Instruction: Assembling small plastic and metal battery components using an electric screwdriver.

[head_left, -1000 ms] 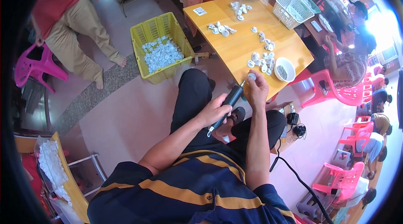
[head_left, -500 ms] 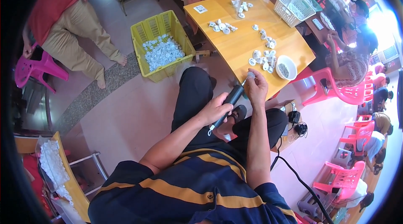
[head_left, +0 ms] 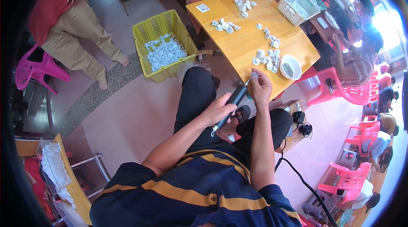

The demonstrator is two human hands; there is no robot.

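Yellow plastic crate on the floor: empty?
No, the yellow plastic crate holds a heap of small white parts covering most of its bottom.

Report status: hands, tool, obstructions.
Left hand gripping black cylindrical power tool. Right hand pinching small white plastic part at its tip. Nothing between them.

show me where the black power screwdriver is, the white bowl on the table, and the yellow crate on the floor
black power screwdriver (head_left: 233, 102), head view, middle of its barrel between the hands.
white bowl (head_left: 282, 63), head view, left rim.
yellow crate (head_left: 149, 70), head view, its near left wall.
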